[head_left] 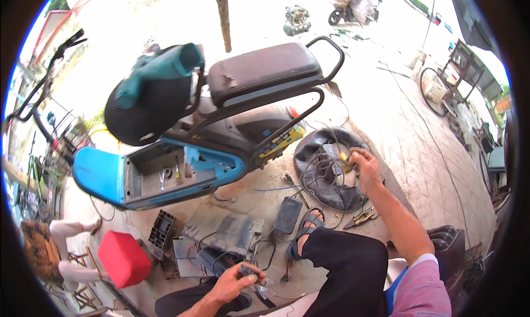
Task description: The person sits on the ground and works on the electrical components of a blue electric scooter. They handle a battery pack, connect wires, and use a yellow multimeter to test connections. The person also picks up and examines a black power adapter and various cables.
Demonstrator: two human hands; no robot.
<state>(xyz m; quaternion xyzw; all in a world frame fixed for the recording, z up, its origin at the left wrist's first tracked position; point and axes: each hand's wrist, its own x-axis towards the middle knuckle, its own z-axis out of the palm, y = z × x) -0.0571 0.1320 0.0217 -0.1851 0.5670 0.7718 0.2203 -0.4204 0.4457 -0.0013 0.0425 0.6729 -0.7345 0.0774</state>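
Left hand (231, 286): lower centre of the frame, thumb and fingers pinching a small dark piece (246, 270); the fingertips hide part of it from me.
Clear plastic (265, 288): just right of those fingertips; I can't make out its shape.
Right hand (365, 170): right of centre, over the black tub (301, 165), fingers bunched at a yellow piece (345, 161), too blurred for me to tell whether they pinch it.
Cables (317, 176): tangled in the tub, their ends lost to me.
Cut off: striped sleeve (422, 289), lower right.
Edges: blue scooter (99, 173) bounds my upper left; black box (288, 215) and pliers (359, 219) lie below the tub.
Open room: pale ground (408, 123) stretches toward the upper-right wheel (423, 93).
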